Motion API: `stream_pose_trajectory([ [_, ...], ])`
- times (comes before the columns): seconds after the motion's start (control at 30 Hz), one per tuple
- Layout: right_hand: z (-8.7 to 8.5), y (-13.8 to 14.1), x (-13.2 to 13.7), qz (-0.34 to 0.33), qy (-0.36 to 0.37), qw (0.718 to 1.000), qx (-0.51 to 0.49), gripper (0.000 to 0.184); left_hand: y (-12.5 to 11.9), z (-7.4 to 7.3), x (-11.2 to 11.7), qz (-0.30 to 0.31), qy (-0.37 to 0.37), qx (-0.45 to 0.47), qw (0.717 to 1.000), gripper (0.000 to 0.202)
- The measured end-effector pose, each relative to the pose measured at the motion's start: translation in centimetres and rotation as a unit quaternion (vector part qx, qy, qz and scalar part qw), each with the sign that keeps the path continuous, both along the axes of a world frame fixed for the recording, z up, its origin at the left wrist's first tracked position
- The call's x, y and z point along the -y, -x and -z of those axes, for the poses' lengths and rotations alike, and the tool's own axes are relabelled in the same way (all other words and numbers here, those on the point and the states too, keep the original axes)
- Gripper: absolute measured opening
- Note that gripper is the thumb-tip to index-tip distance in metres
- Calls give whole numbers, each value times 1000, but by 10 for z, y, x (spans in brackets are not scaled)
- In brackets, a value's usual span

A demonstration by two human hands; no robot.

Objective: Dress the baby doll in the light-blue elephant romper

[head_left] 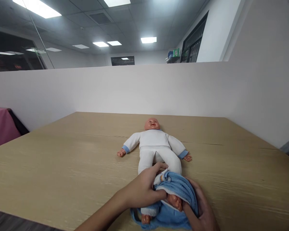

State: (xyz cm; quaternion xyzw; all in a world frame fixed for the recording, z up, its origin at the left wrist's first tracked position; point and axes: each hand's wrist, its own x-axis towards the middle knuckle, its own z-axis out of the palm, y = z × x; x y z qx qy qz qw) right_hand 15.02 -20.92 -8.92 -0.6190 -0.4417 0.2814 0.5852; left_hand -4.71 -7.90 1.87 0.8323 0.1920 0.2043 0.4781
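Note:
A baby doll [154, 138] in a white outfit with blue cuffs lies on its back, its head away from me. Bunched blue cloth clothing [178, 183] with a white inner side is gathered around the lower leg on the right, and the doll's bare foot [175, 201] shows in its opening. My left hand [150, 186] grips the cloth's near-left edge, thumb beside the foot and fingers over the leg. From the right, my right hand [203, 208] is wrapped round the cloth, its thumb by the toes. The other foot [145, 218] rests over more of the blue cloth.
The doll lies on a wide wooden table [62, 160]. A white partition wall [135, 89] stands along its far edge and continues up the right side. Pink cloth [2, 126] on a dark-edged object is beyond the table's left edge.

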Motion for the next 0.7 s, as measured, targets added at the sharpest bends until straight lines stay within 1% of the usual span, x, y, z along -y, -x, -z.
stream_pose_trajectory([
  [0.07,-9,-6,-3,-30,20,999,-27,52,3,1,-3,-24,-48,9,999,38],
  [0.13,-20,-14,-7,-89,44,995,-29,47,5,1,-6,-26,-77,21,996,26],
  [0.17,-27,-20,-9,-120,56,991,-19,47,6,1,-7,-20,-81,25,996,24],
  [0.23,-40,-30,-12,-164,73,984,7,49,9,0,-10,-14,-80,24,996,28],
  [0.33,-62,-46,-16,-200,76,973,84,46,16,-2,-10,-11,-100,5,995,38],
  [0.43,-81,-59,-23,-256,70,947,181,34,29,-1,-10,-10,-123,-14,992,55],
  [0.5,-90,-64,-30,-291,56,934,202,25,40,3,-11,-31,-122,-34,991,59],
  [0.53,-93,-66,-34,-303,47,930,202,23,45,6,-11,-48,-116,-45,991,60],
  [0.6,-93,-67,-45,-310,30,931,190,27,55,12,-11,-82,-93,-57,991,64],
  [0.63,-91,-67,-52,-312,26,933,177,29,60,15,-9,-94,-79,-59,991,64],
  [0.7,-81,-65,-64,-312,23,940,140,32,68,21,-6,-107,-50,-68,991,63],
])
